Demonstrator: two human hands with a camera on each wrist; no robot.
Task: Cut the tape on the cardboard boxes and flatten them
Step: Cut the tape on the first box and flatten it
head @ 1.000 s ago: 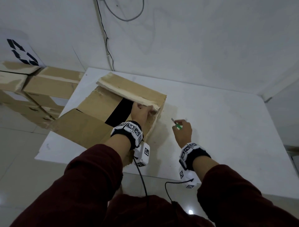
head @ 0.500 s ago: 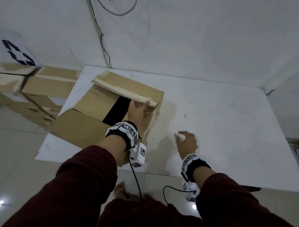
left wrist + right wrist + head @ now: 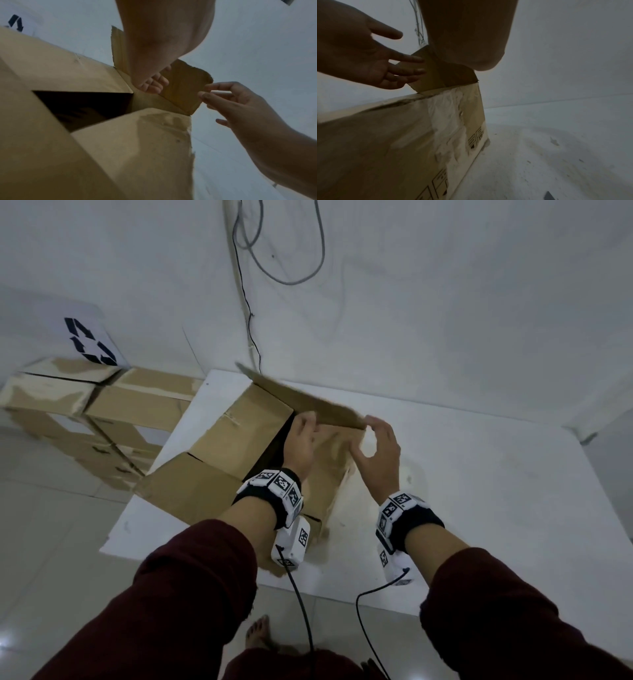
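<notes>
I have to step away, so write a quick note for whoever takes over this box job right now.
Left hand: fingers lie straight against the raised flap of the box on the white table.
Right hand: open, fingers at the flap's free corner, holding nothing.
No cutter is in view in any picture.
Done: the box top is open, with flaps spread to the left.
Left: fold this flap out, free the bottom, press the box flat. More boxes are stacked on the floor to the left.

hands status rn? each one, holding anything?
Left hand: open, straight fingers against the raised box flap, holding nothing.
Right hand: open, fingertips at the flap's edge, no grip.
</notes>
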